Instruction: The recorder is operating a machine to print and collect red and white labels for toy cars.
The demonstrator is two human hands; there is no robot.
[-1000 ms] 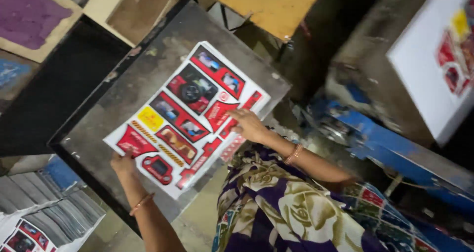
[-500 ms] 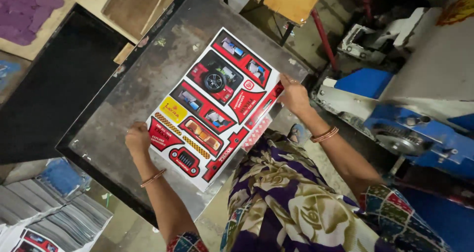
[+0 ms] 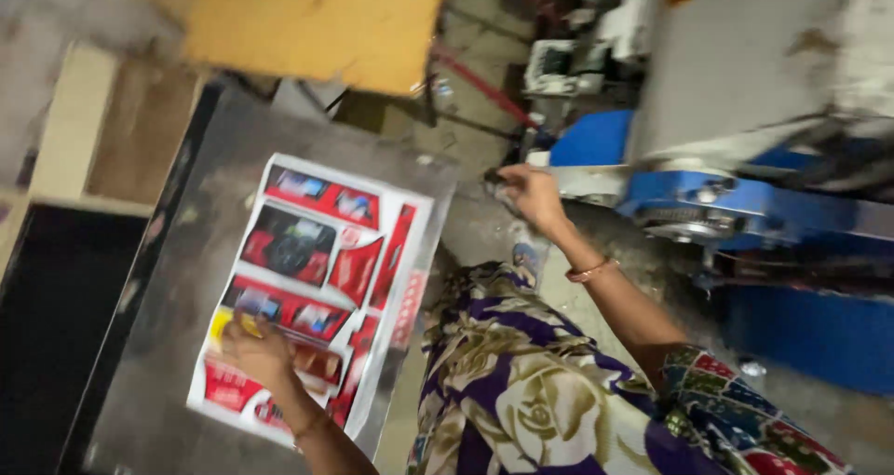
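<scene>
The left hand (image 3: 251,349) lies flat, fingers spread, pressing on the near end of a flat printed cardboard sheet in red, white and black with a small yellow patch (image 3: 321,270). That sheet rests on a grey, worn metal table top (image 3: 177,279), its right edge running close along the table's right rim and its far end pointing towards a yellow board (image 3: 317,23) beyond the table. The right hand (image 3: 526,191) reaches out to the right, well apart from the sheet, at the left end of a blue metal machine (image 3: 745,205); motion blur hides its fingers, so whether they are curled round something or loose cannot be told. A thin bangle (image 3: 592,271) circles that wrist.

The sheet looks light, thin and somewhat springy, likely to bend or slide on the smooth metal if pushed from one corner only. Its printed face may be glossy and slippery, so a flat palm or a pinch at an edge, better at two opposite edges, would probably hold it best without creasing
</scene>
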